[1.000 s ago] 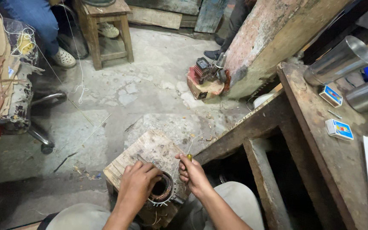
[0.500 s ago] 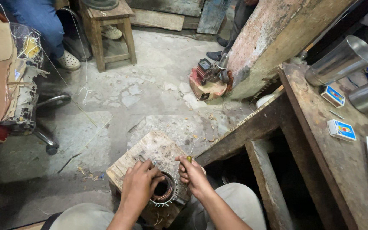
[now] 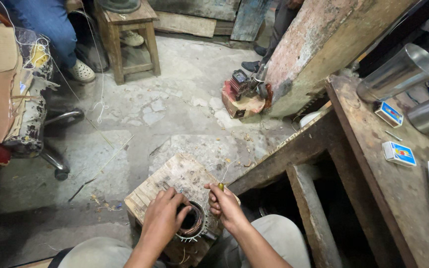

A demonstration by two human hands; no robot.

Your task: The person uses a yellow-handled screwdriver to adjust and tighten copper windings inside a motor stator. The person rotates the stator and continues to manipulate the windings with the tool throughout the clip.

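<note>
A round motor stator (image 3: 193, 226) with copper windings inside rests on a worn wooden block (image 3: 175, 181) between my knees. My left hand (image 3: 162, 221) lies over the stator's left rim, fingers curled on its top edge. My right hand (image 3: 227, 206) is closed around a small tool with a yellow handle end (image 3: 220, 186), held upright at the stator's right side. A thin wire rises from near the tool. What the tool's tip touches is hidden by my fingers.
A rough wooden workbench (image 3: 373, 149) stands at right with two metal cylinders (image 3: 398, 74) and two small boxes (image 3: 398, 153). A stool (image 3: 127, 30) and a seated person's legs (image 3: 50, 25) are at the back left. A torn chair (image 3: 23, 114) is at left, a small red machine (image 3: 242, 94) on the floor.
The view has drifted slightly. Both hands stay on the stator, with my right hand shifted a little on the tool.
</note>
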